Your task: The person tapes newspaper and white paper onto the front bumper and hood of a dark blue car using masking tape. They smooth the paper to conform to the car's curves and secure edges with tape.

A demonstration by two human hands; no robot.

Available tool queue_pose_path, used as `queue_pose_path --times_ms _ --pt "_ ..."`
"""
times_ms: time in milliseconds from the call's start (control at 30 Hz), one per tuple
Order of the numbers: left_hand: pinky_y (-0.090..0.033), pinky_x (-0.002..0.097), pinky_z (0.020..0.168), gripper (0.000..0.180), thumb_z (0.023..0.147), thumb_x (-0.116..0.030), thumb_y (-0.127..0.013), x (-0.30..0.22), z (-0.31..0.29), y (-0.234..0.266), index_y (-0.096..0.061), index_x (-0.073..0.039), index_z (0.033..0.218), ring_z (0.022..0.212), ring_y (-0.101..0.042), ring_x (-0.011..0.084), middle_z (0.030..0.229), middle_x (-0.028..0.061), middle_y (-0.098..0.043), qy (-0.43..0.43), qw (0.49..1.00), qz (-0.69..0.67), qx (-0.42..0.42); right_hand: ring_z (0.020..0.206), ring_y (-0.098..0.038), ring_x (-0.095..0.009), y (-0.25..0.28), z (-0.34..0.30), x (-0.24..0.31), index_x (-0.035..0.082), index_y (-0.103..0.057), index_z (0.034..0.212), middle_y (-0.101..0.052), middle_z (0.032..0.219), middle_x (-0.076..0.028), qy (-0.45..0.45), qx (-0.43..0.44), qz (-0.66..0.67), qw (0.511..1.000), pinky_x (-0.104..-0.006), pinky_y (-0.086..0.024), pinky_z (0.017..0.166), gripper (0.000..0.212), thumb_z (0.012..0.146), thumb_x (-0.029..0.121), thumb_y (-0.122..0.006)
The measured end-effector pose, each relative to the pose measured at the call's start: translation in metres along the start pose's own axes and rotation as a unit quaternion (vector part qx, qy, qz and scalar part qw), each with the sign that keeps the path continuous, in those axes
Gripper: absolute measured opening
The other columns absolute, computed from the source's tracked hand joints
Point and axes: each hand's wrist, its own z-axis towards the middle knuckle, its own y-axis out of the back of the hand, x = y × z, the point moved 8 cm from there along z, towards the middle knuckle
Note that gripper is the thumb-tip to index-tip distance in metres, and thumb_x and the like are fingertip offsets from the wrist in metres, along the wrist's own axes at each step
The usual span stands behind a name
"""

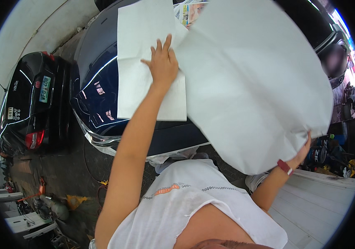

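A large white sheet of stiff paper [252,83] spreads across the right half of the view, creased and bowed. Its left part [138,95] lies flat on the hood of a dark blue car [92,99]; I cannot tell if it is one piece with the rest. My left hand [162,66] rests on that flat part, fingers spread. At the lower right corner of the large sheet, my right hand [301,155], with a dark red band at the wrist, grips the bunched edge. The fingers behind the sheet are mostly hidden.
A black car [30,99] stands at the left. Printed newspaper [192,14] shows behind the sheet. A side mirror [335,58] juts out at the far right, above cans and containers [320,153]. A cable [87,162] and an orange jack-like tool [42,185] are on the dark floor.
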Motion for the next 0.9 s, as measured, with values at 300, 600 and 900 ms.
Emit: queue_pose_path --times_ms 300,600,900 --pt "-0.059 0.0549 0.098 0.057 0.108 -0.041 -0.050 -0.047 0.141 -0.045 -0.042 -0.044 0.164 0.131 -0.062 0.0416 0.150 0.0133 -0.058 -0.075 0.982 0.165 0.044 0.105 -0.069 -0.026 0.078 -0.098 0.073 0.001 -0.068 0.123 -0.071 0.119 -0.010 0.111 -0.120 0.039 0.986 -0.0417 -0.058 0.088 0.039 0.108 0.036 -0.063" --pt "-0.039 0.0488 0.123 0.094 0.103 -0.064 -0.059 0.021 0.164 -0.152 -0.029 -0.004 0.169 0.149 -0.048 0.0438 0.166 0.0311 -0.040 -0.106 0.973 -0.116 0.169 0.097 -0.071 -0.026 0.083 -0.151 0.077 0.001 -0.068 0.127 -0.071 0.117 -0.010 0.160 -0.156 0.037 0.974 -0.0392 -0.060 0.083 0.038 0.110 0.034 -0.061" --pt "-0.053 0.0378 0.080 0.048 0.084 -0.039 -0.089 -0.181 -0.114 0.164 -0.077 -0.005 0.116 0.086 -0.070 0.0274 0.103 0.0087 -0.078 -0.444 0.834 -0.319 0.076 0.102 -0.071 -0.024 0.078 -0.164 0.088 0.001 -0.069 0.127 -0.073 0.116 -0.010 0.167 -0.146 0.009 0.975 -0.0397 -0.059 0.086 0.035 0.110 0.031 -0.061"
